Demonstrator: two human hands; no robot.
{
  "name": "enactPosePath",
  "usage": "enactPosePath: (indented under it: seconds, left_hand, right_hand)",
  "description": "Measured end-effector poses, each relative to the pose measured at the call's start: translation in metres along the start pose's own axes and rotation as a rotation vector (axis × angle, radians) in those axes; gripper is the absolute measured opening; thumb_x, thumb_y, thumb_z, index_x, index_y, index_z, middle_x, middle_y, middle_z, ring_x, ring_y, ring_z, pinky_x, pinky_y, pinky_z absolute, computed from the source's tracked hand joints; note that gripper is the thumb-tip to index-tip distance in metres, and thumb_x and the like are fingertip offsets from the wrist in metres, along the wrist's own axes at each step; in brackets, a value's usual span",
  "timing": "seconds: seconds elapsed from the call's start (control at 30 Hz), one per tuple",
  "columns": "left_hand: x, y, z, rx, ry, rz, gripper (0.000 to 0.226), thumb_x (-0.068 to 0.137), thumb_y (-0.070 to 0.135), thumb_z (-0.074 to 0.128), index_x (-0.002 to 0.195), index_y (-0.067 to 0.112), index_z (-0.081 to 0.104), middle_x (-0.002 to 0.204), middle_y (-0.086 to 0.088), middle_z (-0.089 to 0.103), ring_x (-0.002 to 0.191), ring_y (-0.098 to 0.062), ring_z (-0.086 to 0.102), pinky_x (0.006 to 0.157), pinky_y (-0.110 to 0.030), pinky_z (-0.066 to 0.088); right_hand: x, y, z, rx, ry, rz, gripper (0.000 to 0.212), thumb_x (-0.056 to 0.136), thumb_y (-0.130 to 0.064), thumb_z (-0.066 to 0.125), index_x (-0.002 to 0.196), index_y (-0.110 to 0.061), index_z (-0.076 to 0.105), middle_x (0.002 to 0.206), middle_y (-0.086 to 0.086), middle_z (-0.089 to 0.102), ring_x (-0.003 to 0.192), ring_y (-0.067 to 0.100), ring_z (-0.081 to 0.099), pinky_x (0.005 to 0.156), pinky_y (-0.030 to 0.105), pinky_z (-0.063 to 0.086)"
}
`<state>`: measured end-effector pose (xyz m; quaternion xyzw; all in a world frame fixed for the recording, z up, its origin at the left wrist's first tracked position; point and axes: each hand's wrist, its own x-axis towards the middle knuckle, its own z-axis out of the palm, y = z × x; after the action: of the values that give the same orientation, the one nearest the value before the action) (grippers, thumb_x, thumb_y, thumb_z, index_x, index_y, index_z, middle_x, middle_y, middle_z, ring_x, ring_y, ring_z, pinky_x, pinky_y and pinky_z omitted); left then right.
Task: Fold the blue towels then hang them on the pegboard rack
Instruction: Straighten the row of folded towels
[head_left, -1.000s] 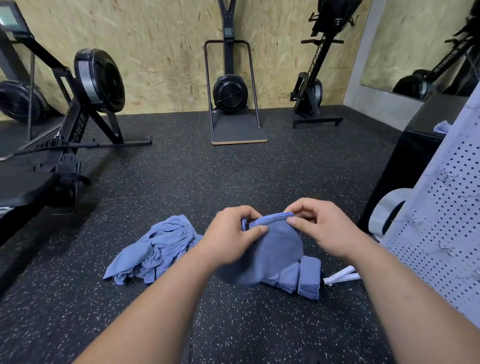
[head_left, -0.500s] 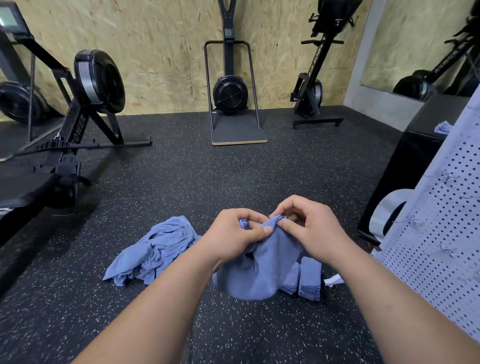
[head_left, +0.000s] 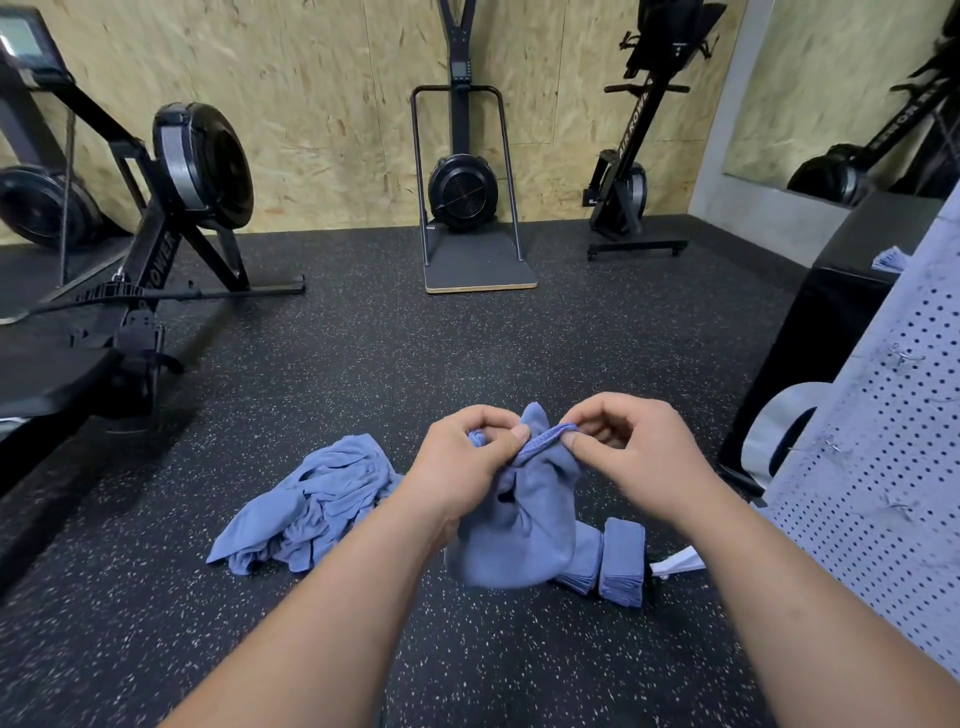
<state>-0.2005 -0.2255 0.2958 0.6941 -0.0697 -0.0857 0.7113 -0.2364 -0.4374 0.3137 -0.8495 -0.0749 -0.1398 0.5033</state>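
A: Where is the towel?

B: The blue towel (head_left: 524, 530) hangs bunched above the floor (head_left: 363, 364), with both hands pinching its hemmed top edge.

A: Are both gripping it?

B: Yes. The left hand (head_left: 462, 462) curls its thumb and fingers on the hem, and the right hand (head_left: 634, 447) pinches the same hem just beside it.

A: What's around that towel?

B: To its left a crumpled heap of towels (head_left: 311, 499) lies on the floor. Low to its right is a folded stack (head_left: 621, 561), partly behind it. Farther right stands the pegboard (head_left: 883, 441).
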Motion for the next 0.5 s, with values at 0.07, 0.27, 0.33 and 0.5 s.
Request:
enactPosePath:
  seconds: [0.07,0.27,0.33,0.5]
  left_hand:
    - [-0.0020,0.0016,0.0016,0.012,-0.016,0.031,0.007,0.097,0.016,0.077,0.104,0.018,0.080,0.084,-0.010,0.074,0.076,-0.017,0.063,0.072,-0.030,0.055]
    - [-0.0011,-0.0023,0.0040,0.149,-0.097,0.166,0.018,0.099,0.018,0.074,0.108,0.032,0.082,0.097,-0.009,0.080,0.087,-0.014,0.070,0.090,-0.043,0.060]
    - [-0.0016,-0.0027,0.0045,0.190,-0.126,0.199,0.019,0.100,0.018,0.074,0.109,0.032,0.082,0.099,-0.005,0.080,0.091,-0.013,0.071,0.091,-0.041,0.059]
    - [-0.0007,-0.0044,0.0031,0.247,-0.168,0.244,0.016,0.099,0.019,0.075,0.111,0.028,0.081,0.097,0.003,0.080,0.090,-0.008,0.071,0.090,-0.031,0.058]
  right_hand:
    - [-0.0002,-0.0007,-0.0011,0.023,-0.014,0.016,0.013,0.089,-0.012,0.084,0.091,-0.024,0.080,0.083,-0.003,0.077,0.073,0.005,0.066,0.070,0.020,0.053]
    - [0.0011,0.0060,-0.0035,0.014,-0.035,0.065,0.007,0.090,-0.018,0.084,0.092,-0.023,0.079,0.085,-0.004,0.078,0.075,0.007,0.067,0.074,0.028,0.057]
    - [0.0014,0.0071,-0.0043,-0.011,-0.021,0.059,0.009,0.090,-0.019,0.085,0.091,-0.025,0.079,0.086,-0.005,0.078,0.077,0.010,0.069,0.077,0.032,0.059]
    - [-0.0007,0.0065,-0.0051,0.006,-0.044,0.030,0.027,0.090,-0.014,0.083,0.106,-0.034,0.073,0.088,-0.003,0.076,0.082,0.022,0.070,0.079,0.035,0.058]
